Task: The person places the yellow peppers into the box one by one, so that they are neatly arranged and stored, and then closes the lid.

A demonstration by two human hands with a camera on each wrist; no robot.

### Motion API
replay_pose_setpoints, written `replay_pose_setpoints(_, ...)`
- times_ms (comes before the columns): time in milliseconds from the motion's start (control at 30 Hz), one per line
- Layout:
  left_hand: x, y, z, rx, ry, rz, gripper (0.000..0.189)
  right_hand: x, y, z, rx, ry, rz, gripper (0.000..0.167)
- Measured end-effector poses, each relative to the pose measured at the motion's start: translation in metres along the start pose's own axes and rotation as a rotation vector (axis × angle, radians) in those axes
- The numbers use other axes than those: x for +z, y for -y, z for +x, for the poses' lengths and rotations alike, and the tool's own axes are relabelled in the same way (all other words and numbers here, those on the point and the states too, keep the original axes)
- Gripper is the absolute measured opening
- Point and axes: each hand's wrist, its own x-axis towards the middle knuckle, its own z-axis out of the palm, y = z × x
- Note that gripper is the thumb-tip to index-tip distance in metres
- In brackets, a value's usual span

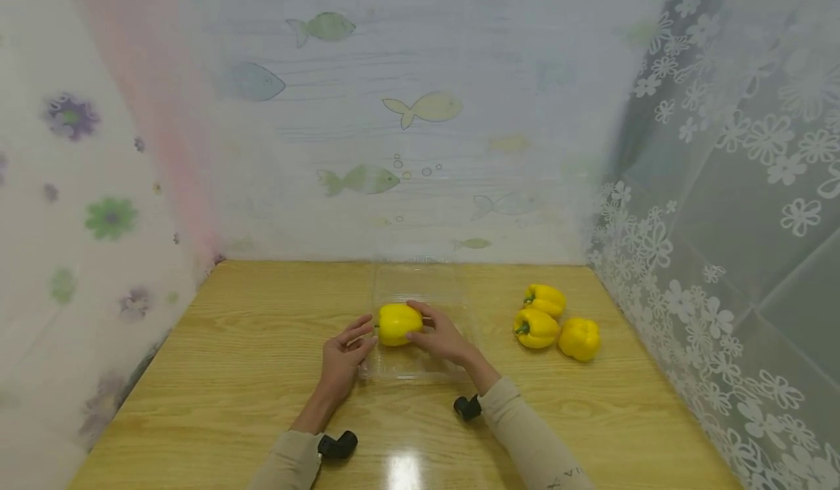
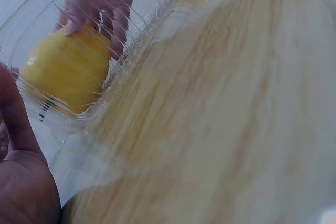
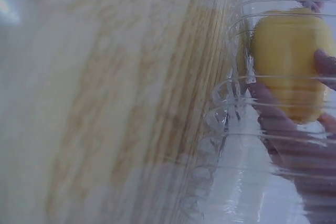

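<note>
A yellow bell pepper lies on its side in the left part of a clear plastic container, its green stem pointing left. My right hand grips the pepper's right end with thumb and fingers. In the right wrist view the pepper and those fingers show through the ribbed clear wall. My left hand is at the container's left side, its fingers extended and slightly bent. From the left wrist view, that hand is beside the container's end; whether it touches the wall I cannot tell.
Three more yellow bell peppers sit grouped to the right of the container: one at the back, one in front of it, and one further right. The container's clear lid stands open behind. Patterned curtains border the wooden table.
</note>
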Motion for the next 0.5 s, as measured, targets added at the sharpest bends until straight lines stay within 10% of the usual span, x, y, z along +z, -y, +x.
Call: replay_pose_setpoints(500,0.002,0.000,0.000,0.008,-0.027,-0.003,0.035,-0.003,0.026,-0.008,0.009,0.023,0.018,0.064)
